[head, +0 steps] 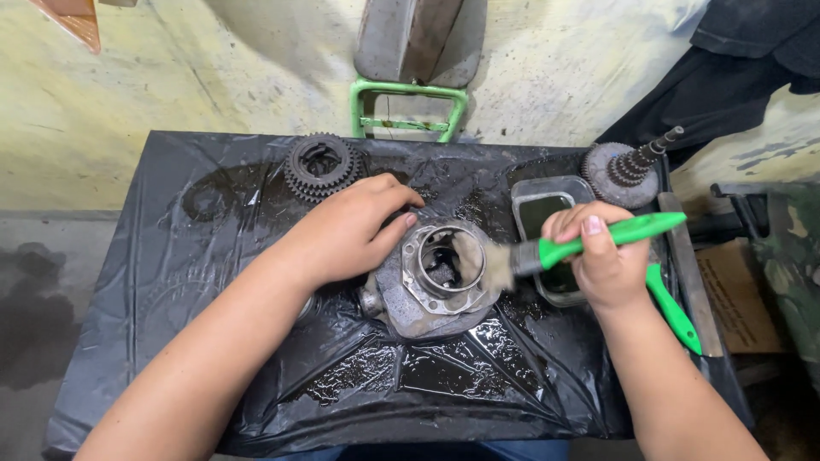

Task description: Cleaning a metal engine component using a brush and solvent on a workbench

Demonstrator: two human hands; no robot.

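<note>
At the middle of the frame a grey metal housing (431, 286) with a round bore sits on the tabletop (213, 256), which is draped in wet, oily black plastic sheeting. The left hand (346, 235) lies over the housing's left edge, its fingers (393, 201) curled against the rim and steadying it. The right hand (598, 260), just right of centre, has its fingers closed around the green handle of a paintbrush (547, 252), whose dirty bristles reach into the bore of the housing. Behind that hand stands a small rectangular tray (534, 201) holding dark liquid, and a second green-handled tool (675, 312) lies just under the hand, towards the right edge of the sheeting. A stacked cluster gear (320, 164) rests at the upper left of the tabletop, close to the left hand's knuckles. Another gear with a splined shaft (628, 171) sticking up at a slant sits at the upper right. Beyond the tabletop, top centre, a green metal frame (410, 107) stands against the stained wall.
</note>
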